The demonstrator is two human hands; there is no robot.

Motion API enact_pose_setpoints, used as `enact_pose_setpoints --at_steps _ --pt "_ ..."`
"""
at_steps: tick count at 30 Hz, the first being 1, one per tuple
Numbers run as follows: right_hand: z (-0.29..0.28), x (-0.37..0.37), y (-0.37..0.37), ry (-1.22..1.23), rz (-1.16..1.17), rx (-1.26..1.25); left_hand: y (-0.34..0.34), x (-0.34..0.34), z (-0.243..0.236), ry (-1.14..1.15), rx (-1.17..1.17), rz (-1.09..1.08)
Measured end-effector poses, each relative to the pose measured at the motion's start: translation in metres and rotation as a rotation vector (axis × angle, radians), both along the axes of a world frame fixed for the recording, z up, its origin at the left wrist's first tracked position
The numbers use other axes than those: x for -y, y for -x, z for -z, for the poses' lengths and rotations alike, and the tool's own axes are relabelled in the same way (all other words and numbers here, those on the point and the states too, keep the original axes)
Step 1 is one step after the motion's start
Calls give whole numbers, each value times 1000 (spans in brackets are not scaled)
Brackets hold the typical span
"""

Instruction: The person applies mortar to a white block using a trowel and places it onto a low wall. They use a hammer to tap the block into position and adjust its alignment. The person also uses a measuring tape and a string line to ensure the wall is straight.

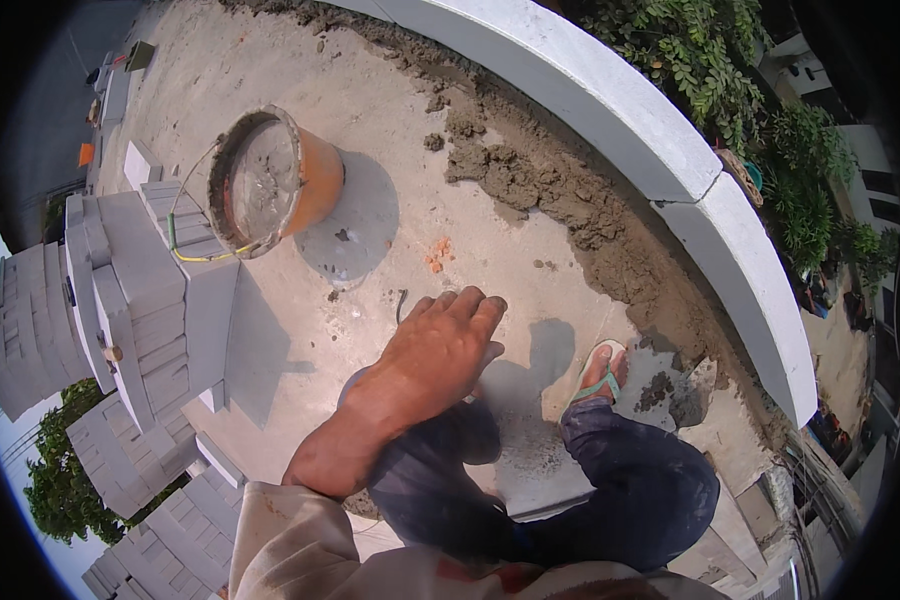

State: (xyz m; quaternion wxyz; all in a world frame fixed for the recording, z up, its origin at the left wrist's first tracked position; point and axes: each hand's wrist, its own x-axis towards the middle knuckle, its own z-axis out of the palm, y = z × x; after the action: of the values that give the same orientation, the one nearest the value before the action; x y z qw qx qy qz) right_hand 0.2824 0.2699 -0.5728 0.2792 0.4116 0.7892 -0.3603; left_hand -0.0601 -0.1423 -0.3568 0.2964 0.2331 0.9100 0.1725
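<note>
"From my end, which way does the bucket (320, 185) point?"

"On my feed its mouth faces left and its base lies to the right, so the long axis runs roughly crosswise, the base end a touch higher. I read it as standing on the concrete slab (270, 55); the stack of grey blocks (135, 275) beside it leans leftward in the same bent way."

"Where exactly is it?"

"Up and left of the left hand (436, 345), well apart from it, between that stack and the strip of wet mortar (545, 190) along the pale kerb (560, 90)."

"How does it look to you?"

"Orange outside, its rim caked grey, with a smooth grey mix (268, 165) inside. I see a thin handle (205, 259) slung over the mouth's left side, sleeved in yellow and green. Its round shadow (365, 225) falls to the right and below."

"And the hands?"

"I get the left one back-up, fingers side by side and slightly bent, aimed up and right, the thumb standing off them. The palm is hidden, so I can't tell whether it grips anything or touches the left leg (410, 490) beneath. A small dark hooked piece (402, 304) lies near the knuckles, with orange crumbs (437, 255) farther up. The right hand is outside my view, so I can't tell its state."
</note>
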Motion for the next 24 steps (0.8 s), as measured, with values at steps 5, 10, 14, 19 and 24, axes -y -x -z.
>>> enact_pose_setpoints --at_steps 5,10,14,19,24 --pt "-2 76 158 253 -236 -422 14 21 7 4 -32 -121" --pt "33 136 392 -20 -807 -593 20 26 3 -70 -58 -192" --pt "27 176 501 -224 -957 -794 7 38 -12 -10 -56 -263" --pt "33 239 534 -326 -1008 -807 -13 44 -25 17 -74 -321" --pt "60 249 552 -461 -1017 -806 -18 43 -35 -34 -74 -298"
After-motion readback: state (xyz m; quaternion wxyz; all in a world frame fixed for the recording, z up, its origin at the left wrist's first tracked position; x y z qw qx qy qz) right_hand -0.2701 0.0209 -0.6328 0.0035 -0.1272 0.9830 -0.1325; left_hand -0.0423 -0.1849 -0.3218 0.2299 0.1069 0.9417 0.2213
